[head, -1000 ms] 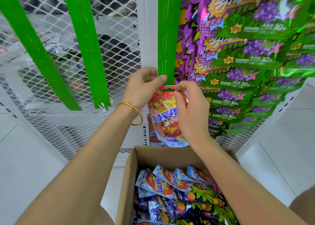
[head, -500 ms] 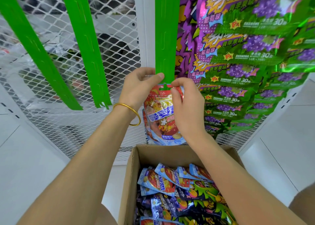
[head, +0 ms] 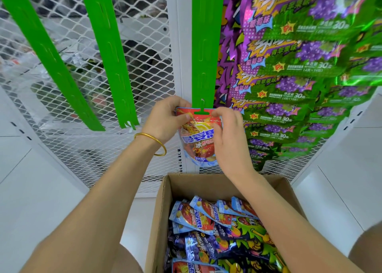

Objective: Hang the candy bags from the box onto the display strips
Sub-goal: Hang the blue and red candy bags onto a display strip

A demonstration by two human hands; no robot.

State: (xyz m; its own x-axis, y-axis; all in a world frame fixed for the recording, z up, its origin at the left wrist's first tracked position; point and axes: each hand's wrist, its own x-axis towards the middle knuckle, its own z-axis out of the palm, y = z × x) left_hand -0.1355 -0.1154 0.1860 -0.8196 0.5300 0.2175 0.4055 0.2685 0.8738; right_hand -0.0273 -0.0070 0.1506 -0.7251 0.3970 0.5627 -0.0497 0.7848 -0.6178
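Working on one red candy bag point(head: 196, 144), held up against the lower end of the middle display strip point(head: 203, 45), above the open box point(head: 160, 221). Pinched at the top left corner by the left hand point(head: 165, 121), thumb in front and fingers curled behind. Gripped at the top right corner by the right hand point(head: 229, 142), fingers bent round the edge. Green hook tab point(head: 203, 112) of the strip lying across the top band of the bag — through the hang hole or only in front of it, cannot tell.

Judged light and soft: a thin foil pouch, smooth and probably a little slippery, puffed in the middle, flatter and stiffer along the sealed top. Best taken exactly there, on both sides of the hole, to keep the hole flat and open for the tab. Better not to squeeze the belly — likely to bend the pouch and turn the hole away. No need for force; may tear at the hole if pulled down hard.

More bags point(head: 204, 214) lying loose in the box. To the right, grape bags point(head: 289, 82) hanging in a full column; to the left, two bare green strips point(head: 107, 55) before the white mesh panel point(head: 144, 34).
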